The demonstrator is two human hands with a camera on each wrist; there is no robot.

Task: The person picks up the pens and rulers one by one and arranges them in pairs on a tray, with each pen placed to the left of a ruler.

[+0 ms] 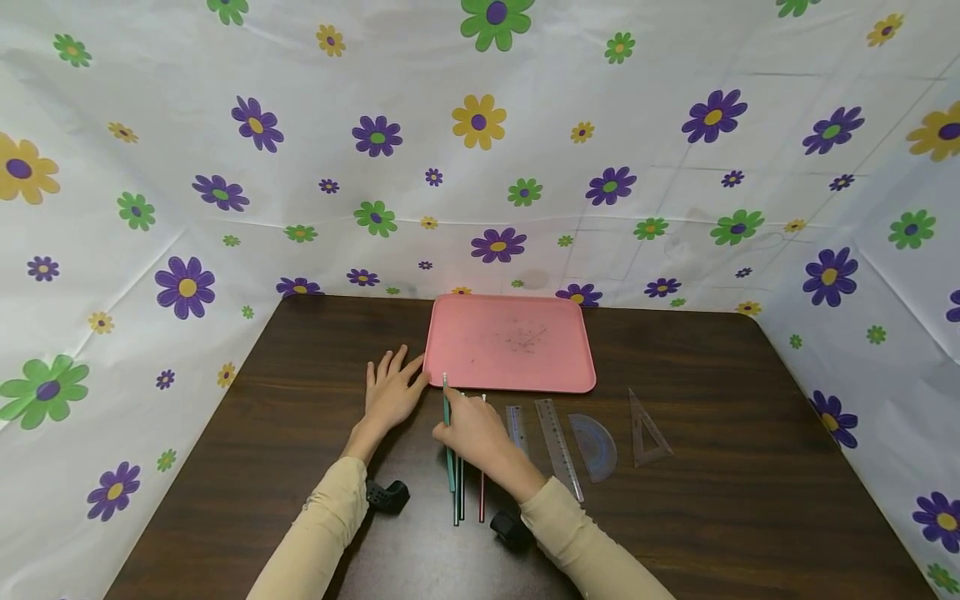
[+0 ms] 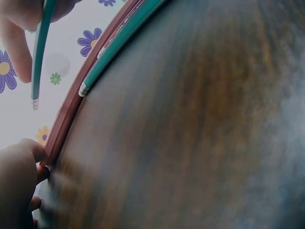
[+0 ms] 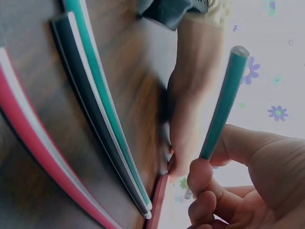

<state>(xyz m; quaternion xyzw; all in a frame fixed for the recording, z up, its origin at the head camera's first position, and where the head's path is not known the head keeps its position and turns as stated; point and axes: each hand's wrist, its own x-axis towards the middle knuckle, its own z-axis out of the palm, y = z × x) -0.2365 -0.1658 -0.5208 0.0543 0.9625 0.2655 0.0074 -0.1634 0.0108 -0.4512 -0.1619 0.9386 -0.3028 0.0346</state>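
My right hand (image 1: 480, 432) pinches a teal pencil (image 3: 223, 102) between thumb and fingers. Its eraser end points toward the pink tray (image 1: 510, 350), overlapping the front left corner in the head view. Spread out beside that corner is my left hand (image 1: 392, 398), its thumb side right at the tray's rim. Below the right hand, a second teal pencil (image 3: 102, 90), a black pencil (image 3: 86, 95) and a red pencil (image 3: 40, 148) lie side by side on the table. Their far ends are partly covered by the right hand in the head view.
Right of the pencils lie a short clear ruler (image 1: 516, 427), a longer clear ruler (image 1: 558, 450), a protractor (image 1: 595, 448) and a set square (image 1: 648, 435). A flowered sheet (image 1: 420, 167) hangs behind the brown table (image 1: 742, 450). Dark bands sit at both wrists.
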